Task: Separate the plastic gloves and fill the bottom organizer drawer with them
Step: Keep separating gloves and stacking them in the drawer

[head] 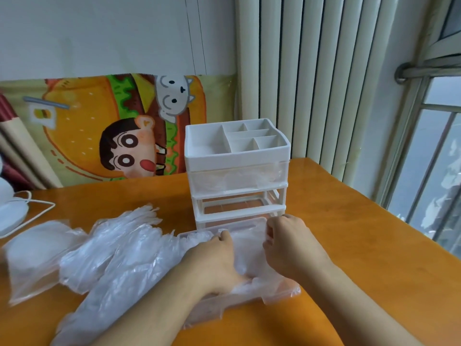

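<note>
Both hands, left (212, 258) and right (289, 245), are pressing plastic gloves (245, 253) into the removed drawer (249, 223) lying on the surface (349, 245).

home: cartoon cloth (112, 128), radiator (311, 76)

My left hand (212, 255) lies palm down, knuckles up, its fingers reaching toward twelve o'clock with the tips curled slightly downward. My left forearm runs back from the wrist toward seven o'clock and leaves the view at the bottom edge. My right hand (289, 243) sits just beside it at three o'clock, the two apart by a narrow gap. Its fingers are bent inward toward nine o'clock, thumb side facing the left hand. My right forearm stretches back toward five o'clock. Both arms are bare and converge toward the hands.
</note>
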The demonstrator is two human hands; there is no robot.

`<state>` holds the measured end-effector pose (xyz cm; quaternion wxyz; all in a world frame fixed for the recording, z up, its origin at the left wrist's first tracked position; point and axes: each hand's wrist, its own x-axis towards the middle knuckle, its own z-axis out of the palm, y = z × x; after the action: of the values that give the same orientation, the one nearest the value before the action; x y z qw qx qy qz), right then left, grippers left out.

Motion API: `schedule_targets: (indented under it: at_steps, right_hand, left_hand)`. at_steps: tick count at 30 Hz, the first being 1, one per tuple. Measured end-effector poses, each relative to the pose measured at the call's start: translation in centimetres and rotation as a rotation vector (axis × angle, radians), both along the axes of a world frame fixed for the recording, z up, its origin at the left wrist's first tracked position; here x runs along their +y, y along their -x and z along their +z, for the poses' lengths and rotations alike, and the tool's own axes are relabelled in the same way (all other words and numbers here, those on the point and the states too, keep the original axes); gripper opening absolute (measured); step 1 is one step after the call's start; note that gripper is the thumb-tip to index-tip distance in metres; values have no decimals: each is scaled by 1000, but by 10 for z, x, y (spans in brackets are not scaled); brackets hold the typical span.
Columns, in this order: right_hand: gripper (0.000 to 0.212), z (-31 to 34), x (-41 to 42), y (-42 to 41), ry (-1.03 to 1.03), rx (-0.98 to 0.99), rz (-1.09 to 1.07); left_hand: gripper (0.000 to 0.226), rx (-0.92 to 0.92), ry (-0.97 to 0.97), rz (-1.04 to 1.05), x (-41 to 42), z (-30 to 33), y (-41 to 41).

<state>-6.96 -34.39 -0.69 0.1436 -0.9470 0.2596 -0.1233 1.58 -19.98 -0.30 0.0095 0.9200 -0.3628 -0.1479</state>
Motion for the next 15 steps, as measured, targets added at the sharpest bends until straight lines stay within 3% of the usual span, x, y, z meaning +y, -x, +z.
schedule_targets:
  at_steps: [1, 4, 6, 8, 11, 15]
  right_hand:
    - [20, 5, 4, 3, 35, -4, -14]
    - [43, 23, 16, 9, 180, -103, 44]
    - [29, 36, 30, 11, 82, -106, 161]
    - [27, 39, 38, 6, -54, 90, 216]
    - [47, 37, 40, -4, -59, 443, 230]
    - [73, 44, 33, -13, -27, 579, 276]
  left_hand:
    - [113, -14, 16, 3, 0, -2, 0]
    - [87, -82, 51, -19, -2, -10, -3]
    - [78, -118, 94, -18, -2, -15, -5]
    - [72, -120, 148, 9, -1, -16, -5]
    - [83, -81, 157, 31, 2, -15, -4]
    - [85, 23, 170, -9, 8, -9, -7]
